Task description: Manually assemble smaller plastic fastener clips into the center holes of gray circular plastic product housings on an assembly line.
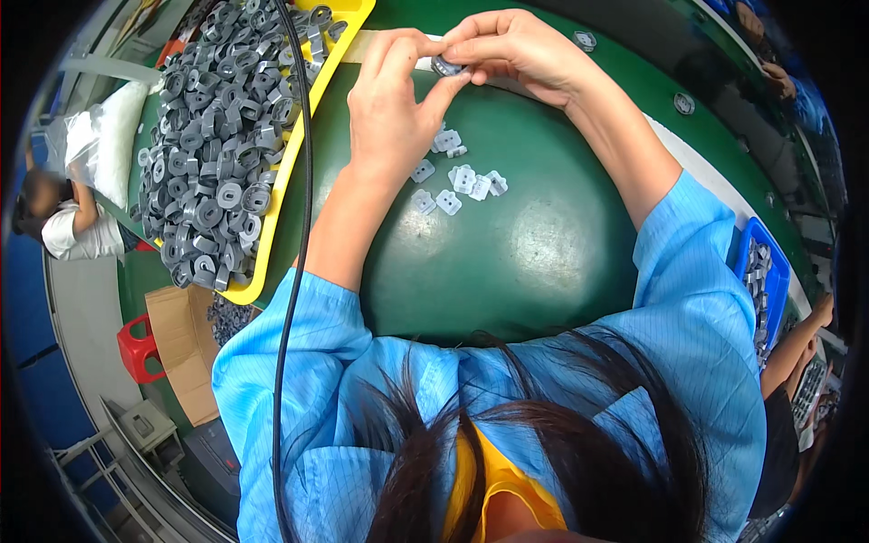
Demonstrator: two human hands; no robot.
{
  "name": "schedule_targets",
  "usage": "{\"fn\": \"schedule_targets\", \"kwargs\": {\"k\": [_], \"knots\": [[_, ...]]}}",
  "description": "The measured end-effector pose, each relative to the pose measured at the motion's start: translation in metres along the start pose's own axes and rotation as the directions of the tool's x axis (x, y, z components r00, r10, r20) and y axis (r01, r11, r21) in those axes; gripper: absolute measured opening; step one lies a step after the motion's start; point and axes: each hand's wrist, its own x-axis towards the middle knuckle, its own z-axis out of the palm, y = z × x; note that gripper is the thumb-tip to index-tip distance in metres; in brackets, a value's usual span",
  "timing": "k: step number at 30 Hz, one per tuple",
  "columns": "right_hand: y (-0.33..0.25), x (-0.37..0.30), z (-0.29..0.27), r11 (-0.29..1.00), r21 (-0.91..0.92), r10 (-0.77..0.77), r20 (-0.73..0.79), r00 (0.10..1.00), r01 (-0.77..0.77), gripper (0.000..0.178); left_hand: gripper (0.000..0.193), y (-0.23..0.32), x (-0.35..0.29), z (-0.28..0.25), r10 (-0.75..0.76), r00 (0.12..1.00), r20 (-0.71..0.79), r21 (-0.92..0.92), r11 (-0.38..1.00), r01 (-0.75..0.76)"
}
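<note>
Both of my hands meet at the top middle, over the far side of the green work surface. Between their fingertips is a small dark grey plastic part (444, 66). My left hand (391, 95) pinches it from the left with thumb and fingers. From the right, my right hand (516, 56) grips the same part with bent fingers. Much of the part is hidden by the fingers. Nearer to me on the green surface lie several small whitish, translucent plastic pieces (463, 179), loosely scattered below my hands.
A yellow tray (262, 262) heaped with grey ring-shaped plastic parts (213, 145) stands at left, a black cable (306, 136) hanging across it. A pale belt edge curves behind the hands. Further right is a blue bin (759, 271). A cardboard box (181, 348) and red stool (138, 348) stand lower left.
</note>
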Motion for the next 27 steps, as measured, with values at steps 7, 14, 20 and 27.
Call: {"fn": "schedule_targets", "kwargs": {"k": [7,14,20,27], "knots": [[-0.027,-0.014,-0.004,0.923,-0.376,-0.033,0.118,0.992,0.076,0.014,0.035,-0.011,0.003,-0.006,0.044,0.982,0.185,-0.145,0.989,-0.017],[-0.034,-0.017,0.010,0.976,-0.122,-0.168,0.095,0.981,0.179,0.019,0.033,0.001,0.009,-0.015,0.039,0.999,0.006,-0.239,0.970,-0.036],[-0.033,-0.021,0.020,0.958,-0.206,-0.202,0.005,0.979,0.199,0.017,0.035,0.000,0.005,-0.010,-0.027,0.999,-0.020,-0.323,0.946,0.019],[-0.011,-0.014,0.008,0.908,0.418,-0.140,0.320,0.937,-0.007,0.012,0.037,0.012,0.005,-0.009,0.022,1.000,0.022,-0.377,0.926,-0.012]]}}
